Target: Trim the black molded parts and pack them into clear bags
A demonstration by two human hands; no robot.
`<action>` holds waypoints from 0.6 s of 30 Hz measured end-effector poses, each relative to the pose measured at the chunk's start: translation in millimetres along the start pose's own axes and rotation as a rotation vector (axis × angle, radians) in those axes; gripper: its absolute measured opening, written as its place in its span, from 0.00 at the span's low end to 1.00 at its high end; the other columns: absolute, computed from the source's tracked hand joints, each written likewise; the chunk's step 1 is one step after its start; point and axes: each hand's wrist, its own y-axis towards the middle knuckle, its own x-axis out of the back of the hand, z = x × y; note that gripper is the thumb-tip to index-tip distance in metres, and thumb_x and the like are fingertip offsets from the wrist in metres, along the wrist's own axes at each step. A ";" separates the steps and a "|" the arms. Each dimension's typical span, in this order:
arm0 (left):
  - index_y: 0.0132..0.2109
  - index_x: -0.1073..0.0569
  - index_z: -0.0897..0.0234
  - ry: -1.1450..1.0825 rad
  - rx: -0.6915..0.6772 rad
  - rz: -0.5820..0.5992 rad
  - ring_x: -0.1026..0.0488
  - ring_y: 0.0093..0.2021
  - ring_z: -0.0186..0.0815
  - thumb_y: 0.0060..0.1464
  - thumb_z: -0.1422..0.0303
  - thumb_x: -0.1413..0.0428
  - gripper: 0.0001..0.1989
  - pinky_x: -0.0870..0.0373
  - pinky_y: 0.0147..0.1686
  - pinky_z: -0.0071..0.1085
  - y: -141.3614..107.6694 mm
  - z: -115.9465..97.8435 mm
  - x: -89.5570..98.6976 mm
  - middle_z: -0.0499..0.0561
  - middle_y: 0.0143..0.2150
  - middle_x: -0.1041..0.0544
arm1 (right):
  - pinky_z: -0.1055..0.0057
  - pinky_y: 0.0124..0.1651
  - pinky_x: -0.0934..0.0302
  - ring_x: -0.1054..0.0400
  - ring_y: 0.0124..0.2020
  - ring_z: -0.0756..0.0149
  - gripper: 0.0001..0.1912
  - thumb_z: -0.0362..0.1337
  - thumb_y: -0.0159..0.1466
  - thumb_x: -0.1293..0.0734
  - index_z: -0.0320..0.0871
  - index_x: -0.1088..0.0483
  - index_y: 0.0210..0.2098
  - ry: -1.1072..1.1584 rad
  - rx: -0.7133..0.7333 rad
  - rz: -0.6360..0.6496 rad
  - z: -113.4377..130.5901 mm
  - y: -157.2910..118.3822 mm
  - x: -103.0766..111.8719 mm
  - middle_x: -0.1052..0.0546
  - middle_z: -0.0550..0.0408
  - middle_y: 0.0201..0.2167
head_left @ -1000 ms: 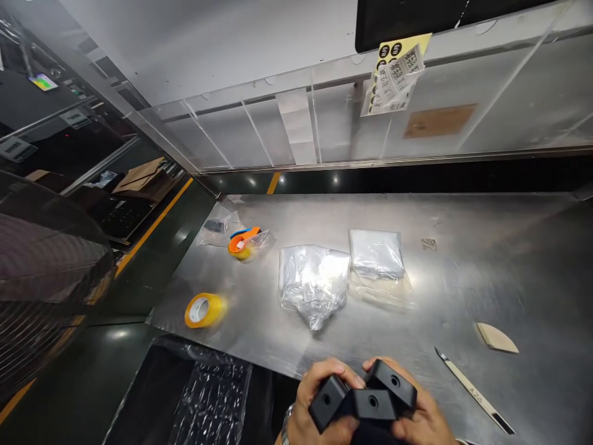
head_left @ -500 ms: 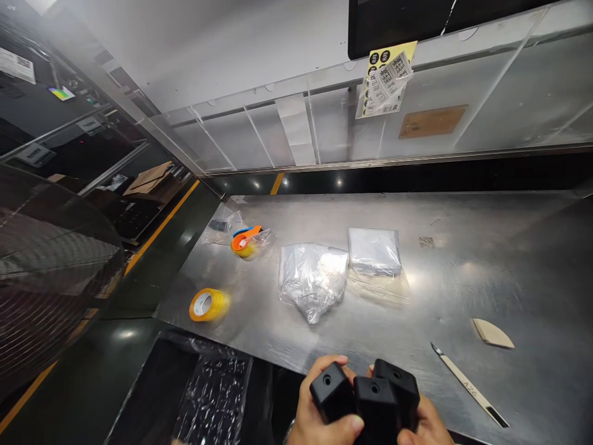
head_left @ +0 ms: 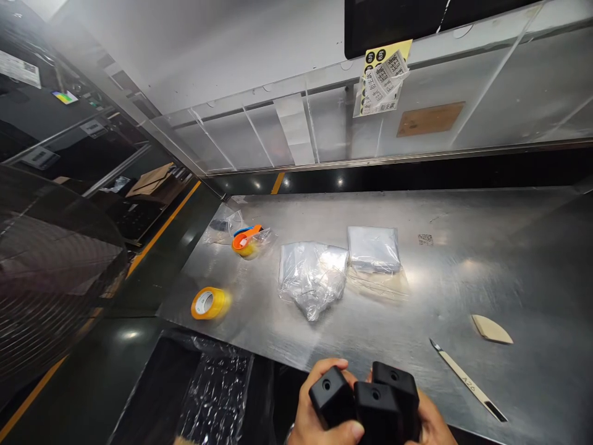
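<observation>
Three black blocks with rounded edges are gathered at the table's front edge, each with a small round hole in the face toward the camera. My left hand [head_left: 315,411] is closed around the left black block [head_left: 330,398], thumb across its lower side. My right hand [head_left: 433,420] wraps the right black block [head_left: 402,386] from the right side. Between them sits the middle black block [head_left: 377,411], pressed close to the right one; which fingers bear it is hidden. The lower parts of the blocks run out of the picture.
On the metal table [head_left: 370,340] lie a craft knife [head_left: 467,380], a beige wedge-shaped piece [head_left: 492,329], two clear plastic packs [head_left: 312,278], a yellow tape roll [head_left: 208,303] and an orange tape dispenser [head_left: 245,241]. A black plastic-lined container [head_left: 185,389] stands below left.
The hands and blocks hold nearly the same place, with the right thumb slightly lower and less visible. The whole view has shifted slightly.
</observation>
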 end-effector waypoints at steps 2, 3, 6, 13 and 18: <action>0.52 0.35 0.58 -0.021 -0.009 0.022 0.31 0.35 0.35 0.38 0.65 0.36 0.32 0.35 0.35 0.30 -0.1 1.3 1.4 0.51 0.39 0.27 | 0.61 0.46 0.34 0.30 0.45 0.52 0.34 0.56 0.51 0.32 0.49 0.36 0.54 -0.053 0.050 -0.020 5.1 0.5 -0.7 0.27 0.46 0.45; 0.52 0.35 0.58 -0.029 -0.015 0.036 0.31 0.34 0.34 0.38 0.65 0.36 0.32 0.35 0.35 0.30 -0.2 1.8 1.9 0.51 0.39 0.27 | 0.63 0.44 0.33 0.29 0.42 0.53 0.34 0.56 0.50 0.32 0.47 0.34 0.52 -0.095 0.062 -0.027 10.0 1.8 -1.8 0.26 0.46 0.42; 0.53 0.35 0.58 -0.025 -0.028 0.062 0.31 0.34 0.35 0.39 0.65 0.36 0.32 0.35 0.35 0.32 -0.5 2.8 3.1 0.51 0.38 0.27 | 0.66 0.39 0.32 0.29 0.32 0.59 0.33 0.60 0.48 0.32 0.46 0.30 0.46 -0.213 0.092 -0.060 28.6 7.5 -6.3 0.26 0.50 0.32; 0.53 0.36 0.58 -0.056 -0.054 0.117 0.31 0.35 0.35 0.40 0.66 0.36 0.31 0.35 0.35 0.31 -0.4 4.4 5.3 0.52 0.38 0.27 | 0.71 0.34 0.33 0.32 0.28 0.64 0.29 0.61 0.48 0.33 0.45 0.27 0.37 -0.228 0.072 -0.047 56.0 17.6 -15.0 0.28 0.52 0.27; 0.54 0.35 0.56 -0.080 -0.124 0.224 0.30 0.37 0.34 0.40 0.70 0.36 0.32 0.34 0.38 0.31 2.2 10.7 11.0 0.51 0.40 0.26 | 0.70 0.35 0.34 0.32 0.31 0.61 0.30 0.61 0.46 0.32 0.43 0.27 0.38 -0.184 0.030 -0.022 66.0 19.6 -17.1 0.28 0.49 0.31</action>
